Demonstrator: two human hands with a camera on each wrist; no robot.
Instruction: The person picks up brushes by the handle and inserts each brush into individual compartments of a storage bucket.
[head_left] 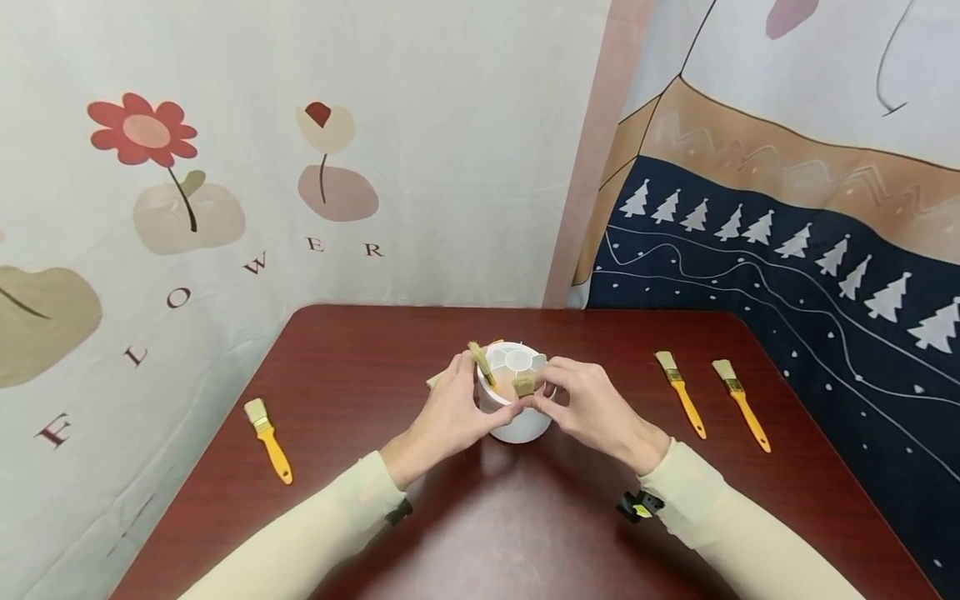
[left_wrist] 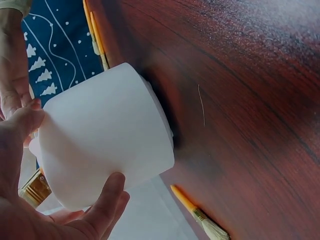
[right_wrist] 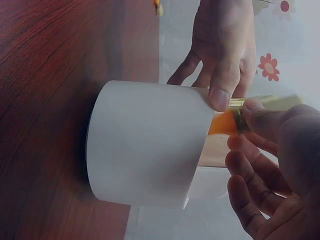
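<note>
A white round holder (head_left: 517, 425) with a compartmented top stands mid-table. My left hand (head_left: 457, 412) grips its left wall, thumb and fingers (left_wrist: 107, 200) curled round the holder (left_wrist: 105, 135). My right hand (head_left: 581, 404) pinches a yellow-handled paintbrush (head_left: 523, 384) by its brass ferrule (right_wrist: 260, 104) at the holder's near rim; the orange handle (right_wrist: 222, 123) goes down inside the holder (right_wrist: 145, 142). A second brush (head_left: 480, 363) stands bristles up in the holder on its left side.
Loose yellow-handled brushes lie on the dark red table (head_left: 360, 367): one at the left (head_left: 267, 427), two at the right (head_left: 681, 393) (head_left: 741, 404), one partly hidden behind my left hand (head_left: 435, 380). Printed cloth backdrops close in the far and right sides.
</note>
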